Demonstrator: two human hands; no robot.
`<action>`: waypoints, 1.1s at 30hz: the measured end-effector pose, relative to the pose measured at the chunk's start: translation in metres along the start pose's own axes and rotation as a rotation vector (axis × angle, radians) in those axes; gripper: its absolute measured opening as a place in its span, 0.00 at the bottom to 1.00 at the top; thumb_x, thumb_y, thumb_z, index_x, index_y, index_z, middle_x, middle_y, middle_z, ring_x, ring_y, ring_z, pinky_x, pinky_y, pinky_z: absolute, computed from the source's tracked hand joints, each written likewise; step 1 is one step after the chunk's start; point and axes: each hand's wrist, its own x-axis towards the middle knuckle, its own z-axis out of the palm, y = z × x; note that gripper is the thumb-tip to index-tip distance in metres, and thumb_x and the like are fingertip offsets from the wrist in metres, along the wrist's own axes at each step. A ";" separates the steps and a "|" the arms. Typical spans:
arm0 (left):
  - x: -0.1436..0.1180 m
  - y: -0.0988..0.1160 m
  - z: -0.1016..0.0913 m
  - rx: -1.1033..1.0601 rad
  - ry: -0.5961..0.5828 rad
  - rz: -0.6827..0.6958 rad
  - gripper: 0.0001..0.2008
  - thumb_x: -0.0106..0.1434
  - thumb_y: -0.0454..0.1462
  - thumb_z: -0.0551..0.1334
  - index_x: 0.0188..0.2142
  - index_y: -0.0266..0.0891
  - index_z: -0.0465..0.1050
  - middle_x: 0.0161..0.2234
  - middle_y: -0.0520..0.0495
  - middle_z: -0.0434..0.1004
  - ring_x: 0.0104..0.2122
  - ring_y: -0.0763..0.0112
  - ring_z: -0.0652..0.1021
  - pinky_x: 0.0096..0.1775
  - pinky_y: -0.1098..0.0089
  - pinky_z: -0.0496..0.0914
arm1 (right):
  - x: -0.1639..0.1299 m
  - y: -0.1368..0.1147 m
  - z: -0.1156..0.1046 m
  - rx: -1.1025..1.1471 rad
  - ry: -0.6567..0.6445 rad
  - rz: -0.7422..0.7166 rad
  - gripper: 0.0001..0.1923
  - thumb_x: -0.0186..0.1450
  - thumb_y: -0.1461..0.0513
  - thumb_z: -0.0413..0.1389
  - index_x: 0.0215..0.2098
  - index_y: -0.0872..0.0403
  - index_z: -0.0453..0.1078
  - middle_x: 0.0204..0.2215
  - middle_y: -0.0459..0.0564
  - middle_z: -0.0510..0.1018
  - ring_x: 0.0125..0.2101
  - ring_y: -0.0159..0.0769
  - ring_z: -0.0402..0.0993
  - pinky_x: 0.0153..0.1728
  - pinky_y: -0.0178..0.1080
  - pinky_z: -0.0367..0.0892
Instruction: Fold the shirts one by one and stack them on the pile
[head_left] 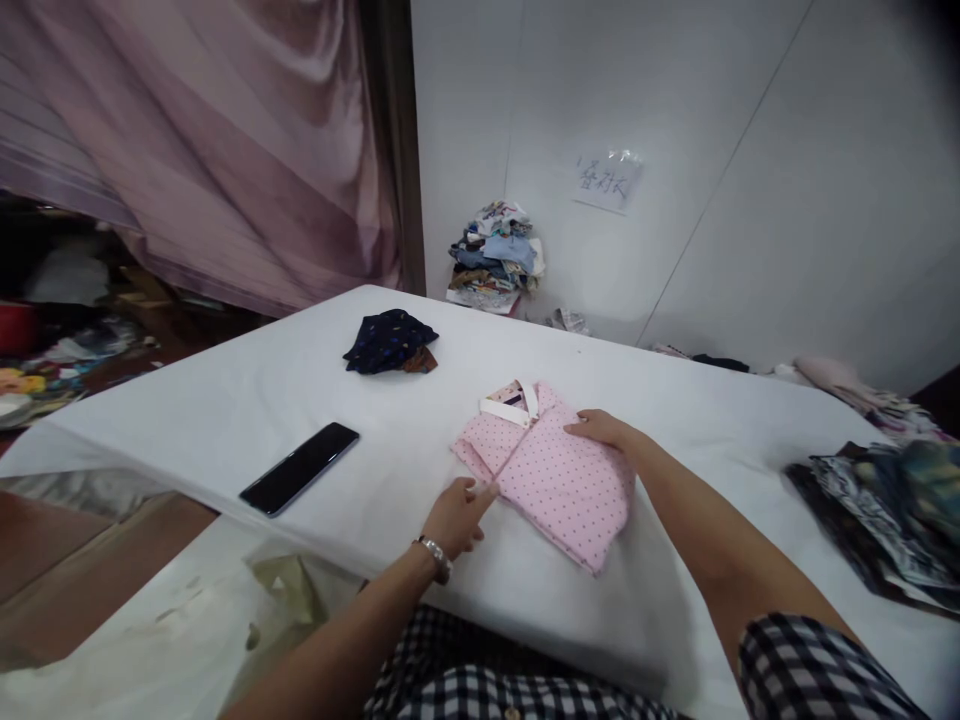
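The pink dotted shirt (559, 475) seems mostly folded already — it makes a compact bundle, its white collar (502, 411) uppermost; what smoothing is left, I cannot tell. It lies on the white table (420, 430). The left hand (454, 518), loosely curled, is at its edge, the right hand (606, 428) opposite — whether they pinch cloth is unclear.

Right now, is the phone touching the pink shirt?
No, the phone lies apart from the pink shirt, with white cloth showing between them.
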 end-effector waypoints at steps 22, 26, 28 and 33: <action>0.017 0.031 0.058 -0.775 -0.103 -0.099 0.18 0.52 0.33 0.69 0.43 0.36 0.71 0.46 0.38 0.77 0.41 0.59 0.78 0.37 0.64 0.76 | -0.034 0.017 0.001 -0.011 0.216 -0.084 0.32 0.59 0.52 0.58 0.59 0.55 0.63 0.57 0.57 0.68 0.52 0.44 0.68 0.46 0.37 0.65; 0.012 0.029 0.053 -0.819 -0.131 -0.133 0.18 0.55 0.33 0.67 0.45 0.36 0.69 0.45 0.39 0.77 0.35 0.65 0.79 0.38 0.64 0.75 | -0.041 0.012 0.007 -0.183 0.279 -0.068 0.15 0.60 0.57 0.56 0.43 0.56 0.74 0.43 0.56 0.77 0.42 0.43 0.73 0.39 0.37 0.64; 0.012 0.028 0.051 -0.834 -0.154 -0.139 0.18 0.56 0.34 0.67 0.46 0.36 0.68 0.45 0.39 0.77 0.34 0.66 0.79 0.39 0.64 0.74 | -0.048 0.014 0.009 -0.206 0.327 -0.084 0.11 0.63 0.58 0.53 0.35 0.55 0.75 0.39 0.55 0.78 0.40 0.41 0.72 0.37 0.37 0.62; 0.017 0.027 0.050 -0.803 -0.178 -0.151 0.17 0.56 0.35 0.67 0.44 0.38 0.68 0.46 0.40 0.76 0.33 0.68 0.78 0.40 0.65 0.74 | -0.063 0.027 0.011 -0.294 0.504 -0.081 0.16 0.68 0.58 0.44 0.33 0.54 0.72 0.40 0.52 0.76 0.40 0.37 0.70 0.35 0.35 0.58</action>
